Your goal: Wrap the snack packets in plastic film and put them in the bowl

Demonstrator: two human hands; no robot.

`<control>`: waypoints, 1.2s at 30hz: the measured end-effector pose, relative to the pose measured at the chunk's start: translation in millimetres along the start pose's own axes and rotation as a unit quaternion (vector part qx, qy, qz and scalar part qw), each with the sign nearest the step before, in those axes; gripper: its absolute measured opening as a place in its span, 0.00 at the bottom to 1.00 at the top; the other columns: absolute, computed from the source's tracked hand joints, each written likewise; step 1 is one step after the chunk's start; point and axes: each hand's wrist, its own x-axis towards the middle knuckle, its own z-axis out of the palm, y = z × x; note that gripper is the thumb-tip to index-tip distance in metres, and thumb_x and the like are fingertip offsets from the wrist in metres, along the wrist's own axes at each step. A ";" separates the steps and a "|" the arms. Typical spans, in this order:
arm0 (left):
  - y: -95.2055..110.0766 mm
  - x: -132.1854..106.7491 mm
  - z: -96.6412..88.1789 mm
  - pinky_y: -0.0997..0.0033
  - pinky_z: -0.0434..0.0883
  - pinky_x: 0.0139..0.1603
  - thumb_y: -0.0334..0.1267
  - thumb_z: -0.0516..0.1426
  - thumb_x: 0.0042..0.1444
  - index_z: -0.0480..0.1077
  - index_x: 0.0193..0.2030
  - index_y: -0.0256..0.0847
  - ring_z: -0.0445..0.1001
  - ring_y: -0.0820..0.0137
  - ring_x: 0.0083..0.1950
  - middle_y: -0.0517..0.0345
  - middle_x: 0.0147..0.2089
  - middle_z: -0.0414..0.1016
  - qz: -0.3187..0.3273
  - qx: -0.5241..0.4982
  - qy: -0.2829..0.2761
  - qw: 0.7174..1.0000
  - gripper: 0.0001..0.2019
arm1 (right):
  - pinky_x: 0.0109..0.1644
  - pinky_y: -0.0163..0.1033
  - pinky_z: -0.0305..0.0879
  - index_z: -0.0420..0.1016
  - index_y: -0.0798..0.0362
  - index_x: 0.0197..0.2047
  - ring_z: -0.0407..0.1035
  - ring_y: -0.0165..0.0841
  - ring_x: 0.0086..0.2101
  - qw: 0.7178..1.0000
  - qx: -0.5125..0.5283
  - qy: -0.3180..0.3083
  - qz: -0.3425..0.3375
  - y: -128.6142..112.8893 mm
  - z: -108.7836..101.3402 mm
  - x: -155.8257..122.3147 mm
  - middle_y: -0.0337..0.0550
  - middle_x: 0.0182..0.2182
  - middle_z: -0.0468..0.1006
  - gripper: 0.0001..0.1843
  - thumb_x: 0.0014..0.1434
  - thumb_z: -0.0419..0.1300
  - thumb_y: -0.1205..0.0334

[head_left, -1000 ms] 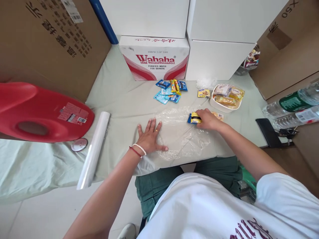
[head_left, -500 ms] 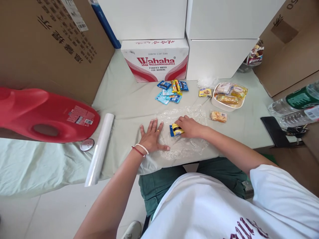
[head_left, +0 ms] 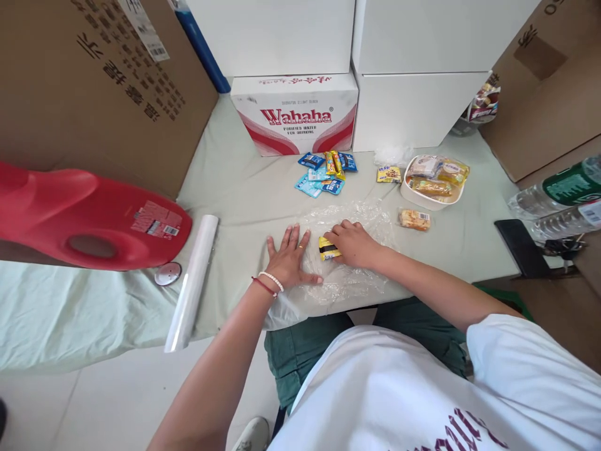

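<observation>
My left hand (head_left: 288,258) lies flat with fingers spread, pressing on the left edge of a clear plastic film sheet (head_left: 347,285). Over the middle of that sheet, my right hand (head_left: 354,245) is closed on a yellow snack packet (head_left: 328,249) with a dark band. Part of the packet is hidden under the fingers. Right of the sheet sits a wrapped pastry (head_left: 414,219). Beyond the hands is a loose group of blue snack packets (head_left: 331,185) with yellow snack packets (head_left: 334,165) among them.
A white bowl (head_left: 427,202) holds several wrapped snacks; a small yellow packet (head_left: 389,175) lies beside it. On the left are a roll of film (head_left: 192,282), a round lid (head_left: 168,274) and a red jug (head_left: 94,219). The Wahaha box (head_left: 298,119) stands behind; bottles (head_left: 563,188) and a phone (head_left: 520,247) are at right.
My right hand has shifted slightly left over the yellow packet. The blue piece that showed at the packet's left side is now out of sight. My left hand stays in place.
</observation>
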 end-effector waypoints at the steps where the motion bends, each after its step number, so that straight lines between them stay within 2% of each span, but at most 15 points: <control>1: -0.2 0.5 0.7 0.19 0.33 0.73 0.77 0.61 0.42 0.31 0.82 0.44 0.21 0.37 0.82 0.42 0.83 0.18 0.002 0.000 0.001 1.000 0.71 | 0.53 0.48 0.57 0.72 0.52 0.62 0.63 0.50 0.56 1.000 -0.008 0.003 0.003 0.0 2.8 -0.3 0.55 0.55 0.76 0.25 0.64 0.67 0.56; 9: -0.6 0.4 1.6 0.17 0.31 0.72 0.77 0.62 0.42 0.33 0.82 0.42 0.24 0.38 0.83 0.39 0.83 0.18 0.007 -0.015 0.008 1.000 0.71 | 0.54 0.50 0.59 0.70 0.50 0.65 0.63 0.52 0.56 1.000 0.018 0.005 0.009 14.5 9.1 -6.3 0.55 0.56 0.75 0.29 0.63 0.69 0.54; 15: -1.6 -0.2 2.2 0.17 0.31 0.71 0.77 0.62 0.42 0.35 0.82 0.41 0.25 0.36 0.83 0.37 0.83 0.21 0.020 -0.023 0.022 0.999 0.71 | 0.59 0.53 0.58 0.58 0.50 0.75 0.60 0.54 0.62 0.996 0.080 0.033 0.016 19.1 9.7 -11.6 0.58 0.66 0.67 0.48 0.58 0.73 0.47; 21: -0.8 0.1 0.9 0.18 0.32 0.72 0.76 0.62 0.43 0.34 0.82 0.43 0.25 0.35 0.83 0.36 0.83 0.21 0.010 -0.018 0.014 1.000 0.70 | 0.56 0.51 0.58 0.68 0.52 0.68 0.64 0.51 0.56 0.999 0.047 0.019 -0.008 19.3 11.1 -14.0 0.55 0.55 0.76 0.31 0.64 0.66 0.58; 24: -1.0 0.9 1.4 0.17 0.32 0.71 0.76 0.63 0.42 0.35 0.82 0.41 0.25 0.35 0.82 0.35 0.83 0.22 0.014 -0.016 0.016 1.000 0.70 | 0.57 0.52 0.58 0.68 0.52 0.68 0.64 0.51 0.56 0.999 0.048 0.023 -0.002 19.5 13.1 -14.6 0.55 0.55 0.76 0.32 0.64 0.67 0.58; 27: -5.2 0.7 4.4 0.18 0.31 0.72 0.74 0.64 0.43 0.36 0.82 0.41 0.26 0.36 0.83 0.35 0.83 0.23 0.024 -0.023 0.031 0.999 0.69 | 0.60 0.54 0.58 0.62 0.51 0.73 0.62 0.53 0.59 0.998 0.066 0.024 -0.003 21.4 12.3 -17.0 0.57 0.60 0.73 0.40 0.62 0.69 0.56; 29: -10.4 -1.7 7.6 0.21 0.32 0.74 0.71 0.65 0.46 0.36 0.82 0.41 0.29 0.39 0.83 0.35 0.83 0.26 0.039 -0.041 0.054 0.997 0.67 | 0.63 0.56 0.57 0.59 0.50 0.75 0.60 0.53 0.62 0.995 0.090 0.049 -0.012 25.0 9.3 -23.1 0.57 0.65 0.68 0.45 0.60 0.71 0.54; 30: -13.2 -4.0 9.5 0.24 0.34 0.75 0.69 0.64 0.48 0.37 0.82 0.42 0.31 0.41 0.84 0.36 0.84 0.27 0.048 -0.056 0.070 0.995 0.65 | 0.64 0.57 0.58 0.59 0.50 0.74 0.60 0.53 0.62 0.992 0.106 0.071 -0.018 27.6 7.3 -28.4 0.58 0.66 0.67 0.43 0.61 0.70 0.54; 32: -18.3 -11.1 13.5 0.27 0.38 0.77 0.65 0.62 0.54 0.41 0.82 0.43 0.32 0.44 0.84 0.38 0.84 0.30 0.058 -0.084 0.122 0.987 0.57 | 0.63 0.55 0.61 0.66 0.51 0.69 0.64 0.50 0.60 0.980 0.149 0.127 -0.037 33.7 4.6 -44.3 0.57 0.63 0.70 0.31 0.66 0.65 0.53; 34: -21.6 -21.5 17.4 0.31 0.39 0.78 0.58 0.59 0.61 0.49 0.80 0.47 0.33 0.47 0.84 0.44 0.84 0.36 0.059 -0.091 0.194 0.975 0.45 | 0.60 0.53 0.65 0.73 0.51 0.62 0.68 0.46 0.55 0.963 0.198 0.169 -0.071 39.4 6.2 -66.1 0.55 0.56 0.75 0.20 0.71 0.58 0.53; 36: -23.2 -34.2 21.1 0.34 0.37 0.80 0.46 0.55 0.64 0.57 0.77 0.52 0.35 0.51 0.84 0.51 0.83 0.47 0.069 -0.072 0.262 0.960 0.34 | 0.57 0.52 0.68 0.75 0.49 0.57 0.69 0.44 0.52 0.950 0.233 0.180 -0.107 42.6 14.5 -90.9 0.54 0.52 0.77 0.17 0.72 0.56 0.51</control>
